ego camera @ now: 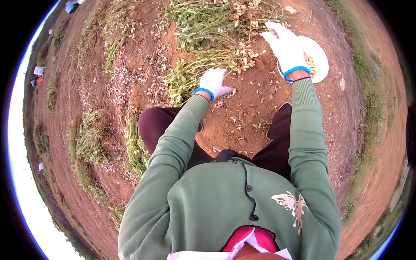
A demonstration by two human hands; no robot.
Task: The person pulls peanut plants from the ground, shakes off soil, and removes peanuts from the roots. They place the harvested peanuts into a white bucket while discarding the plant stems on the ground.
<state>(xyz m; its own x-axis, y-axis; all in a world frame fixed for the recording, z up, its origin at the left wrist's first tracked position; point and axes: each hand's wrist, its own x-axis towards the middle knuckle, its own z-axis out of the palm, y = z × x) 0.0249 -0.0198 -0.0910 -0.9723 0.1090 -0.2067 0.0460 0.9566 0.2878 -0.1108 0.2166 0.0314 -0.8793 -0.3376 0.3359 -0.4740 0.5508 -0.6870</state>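
Observation:
My left hand (213,82), in a white knit glove with a blue cuff, is palm down at the near edge of a peanut plant bundle (208,63). Its thumb is spread away from the fingers, and nothing shows in its grasp. Clustered peanut pods (246,58) hang at the root end of that bundle, to the right of this hand. In a matching glove, my right hand (286,47) is over the left part of a white bowl (320,55), fingers apart. Loose peanuts (310,65) lie in the bowl, partly hidden by the right wrist.
More uprooted peanut plants (201,19) lie ahead, with pods (239,10) at their right ends. Dry leaves (130,76) litter the reddish soil to the left. Rows of plants (92,136) stretch left. A stone (290,10) sits beyond the bowl; a grassy strip (360,65) runs along the right.

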